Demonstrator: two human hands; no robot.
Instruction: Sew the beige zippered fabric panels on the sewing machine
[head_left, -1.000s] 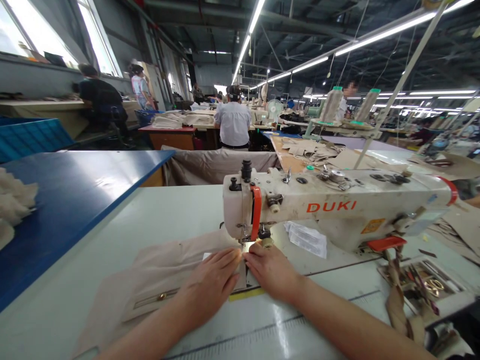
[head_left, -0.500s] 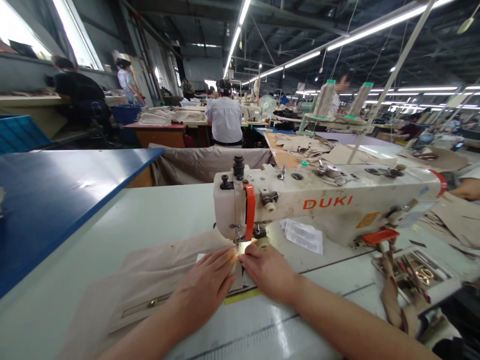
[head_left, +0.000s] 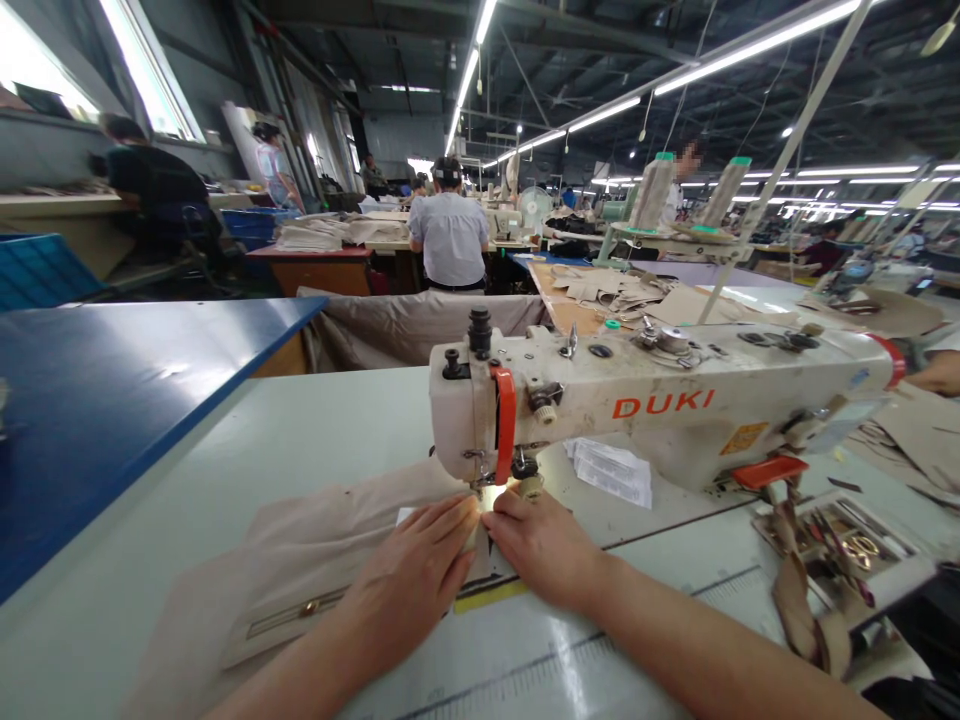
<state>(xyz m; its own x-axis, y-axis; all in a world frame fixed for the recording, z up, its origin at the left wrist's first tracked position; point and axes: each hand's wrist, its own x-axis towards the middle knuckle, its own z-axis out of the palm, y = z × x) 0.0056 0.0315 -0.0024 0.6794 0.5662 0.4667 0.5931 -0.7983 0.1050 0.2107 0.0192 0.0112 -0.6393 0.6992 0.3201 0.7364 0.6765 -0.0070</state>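
Observation:
A cream DUKI sewing machine (head_left: 660, 405) stands on the pale table (head_left: 300, 440). A beige fabric piece (head_left: 322, 540) with a brass zipper (head_left: 307, 607) lies spread before its needle. My left hand (head_left: 409, 580) lies flat on the fabric, fingers stretched toward the lit needle area. My right hand (head_left: 544, 545) presses down just right of it, fingertips almost touching the left hand's under the presser foot. Both hands hold the cloth down rather than gripping it.
A blue table (head_left: 112, 390) sits to the left. White folded paper (head_left: 611, 470) lies behind the machine. A tray with scissors and tools (head_left: 844, 545) is at the right. Thread cones (head_left: 652, 195) stand behind. A seated person in a white shirt (head_left: 448, 240) works ahead.
My hands stay pressed on the fabric at the needle, barely shifting. The view has swung slightly, so the white fluffy material at the left edge has left the frame.

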